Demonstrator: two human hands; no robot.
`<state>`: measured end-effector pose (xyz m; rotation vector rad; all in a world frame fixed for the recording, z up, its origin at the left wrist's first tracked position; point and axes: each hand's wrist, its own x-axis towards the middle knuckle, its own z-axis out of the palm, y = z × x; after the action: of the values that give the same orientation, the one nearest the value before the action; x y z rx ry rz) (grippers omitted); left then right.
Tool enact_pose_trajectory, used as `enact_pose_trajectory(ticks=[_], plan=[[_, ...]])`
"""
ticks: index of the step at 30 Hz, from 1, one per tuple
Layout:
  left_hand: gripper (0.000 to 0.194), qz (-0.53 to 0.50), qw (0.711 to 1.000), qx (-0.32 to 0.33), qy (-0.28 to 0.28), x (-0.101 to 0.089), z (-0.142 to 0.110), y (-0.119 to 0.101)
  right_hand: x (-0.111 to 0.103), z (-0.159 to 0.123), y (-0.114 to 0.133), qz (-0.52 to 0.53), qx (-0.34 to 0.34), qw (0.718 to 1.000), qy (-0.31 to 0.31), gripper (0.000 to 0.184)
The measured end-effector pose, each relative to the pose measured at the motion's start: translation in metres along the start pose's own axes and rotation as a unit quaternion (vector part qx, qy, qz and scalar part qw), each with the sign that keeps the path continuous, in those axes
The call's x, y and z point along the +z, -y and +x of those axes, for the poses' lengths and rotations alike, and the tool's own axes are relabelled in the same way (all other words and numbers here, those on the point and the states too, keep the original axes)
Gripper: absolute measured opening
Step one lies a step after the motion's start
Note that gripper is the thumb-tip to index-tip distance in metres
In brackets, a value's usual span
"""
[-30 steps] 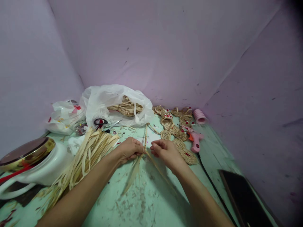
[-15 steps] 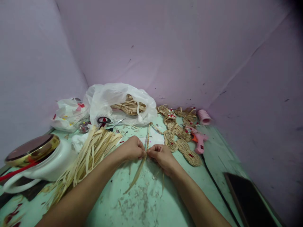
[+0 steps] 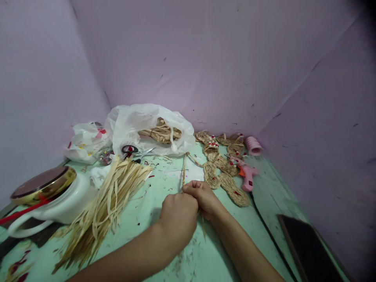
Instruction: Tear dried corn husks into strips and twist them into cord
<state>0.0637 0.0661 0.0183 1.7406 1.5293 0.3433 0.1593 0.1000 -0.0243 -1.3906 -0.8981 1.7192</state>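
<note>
In front of the crinkled white plastic bag (image 3: 125,131), the right hand (image 3: 203,199) pinches a thin, plaited straw cord (image 3: 184,174) between its fingers; the rounded left hand (image 3: 179,215) hides its own, grip unclear. Flat, ribbony straw strips (image 3: 107,207) fan out before the bag.

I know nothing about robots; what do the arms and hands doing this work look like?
They're a person's. The left hand and right hand wear no gloves. Both forearms are bare, with no sleeves, watch or cables visible. Some fingers are hidden.
</note>
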Motion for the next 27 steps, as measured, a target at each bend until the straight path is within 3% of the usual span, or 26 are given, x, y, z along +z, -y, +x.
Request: enact_pose_trajectory(ticks=[3,5,7,9,11,13,17,19,22,24,27], plan=[[0.008,0.062,0.997,-0.004,-0.056,-0.022,0.009,0.004,-0.004,0.0,0.002,-0.001,0.006,0.999,0.037,0.013],[0.014,0.028,0.996,-0.028,-0.084,-0.037,0.018,0.009,-0.006,0.0,0.004,0.001,0.008,0.998,0.06,0.015],[0.014,-0.094,0.991,-0.091,-0.004,-0.044,0.028,0.016,-0.007,-0.002,0.006,0.002,0.004,0.997,0.076,0.017],[0.011,-0.228,0.961,-0.13,0.086,-0.043,0.035,0.023,-0.008,-0.003,0.007,0.018,0.003,0.996,0.085,0.018],[0.009,-0.309,0.93,-0.145,0.136,-0.038,0.04,0.03,-0.009,-0.002,0.008,0.038,0.004,0.995,0.091,0.019],[0.008,-0.324,0.924,-0.152,0.133,-0.033,0.043,0.035,-0.01,0.0,0.006,0.036,0.003,0.995,0.093,0.02],[0.008,-0.242,0.956,-0.147,0.074,-0.027,0.045,0.04,-0.011,0.008,-0.001,-0.084,-0.064,0.992,0.075,0.01],[0.013,-0.208,0.967,-0.136,0.053,-0.024,0.046,0.041,-0.011,0.008,-0.003,-0.205,-0.126,0.97,0.036,0.005],[0.018,-0.204,0.972,-0.112,0.029,-0.02,0.046,0.039,-0.008,0.0,0.003,-0.396,-0.188,0.898,-0.045,0.008],[0.019,-0.204,0.973,-0.108,0.021,-0.018,0.044,0.036,-0.004,-0.01,0.01,-0.472,-0.179,0.859,-0.08,0.012],[0.019,-0.207,0.969,-0.134,0.017,-0.019,0.042,0.032,0.004,-0.023,0.017,-0.517,-0.136,0.841,-0.084,0.014]])
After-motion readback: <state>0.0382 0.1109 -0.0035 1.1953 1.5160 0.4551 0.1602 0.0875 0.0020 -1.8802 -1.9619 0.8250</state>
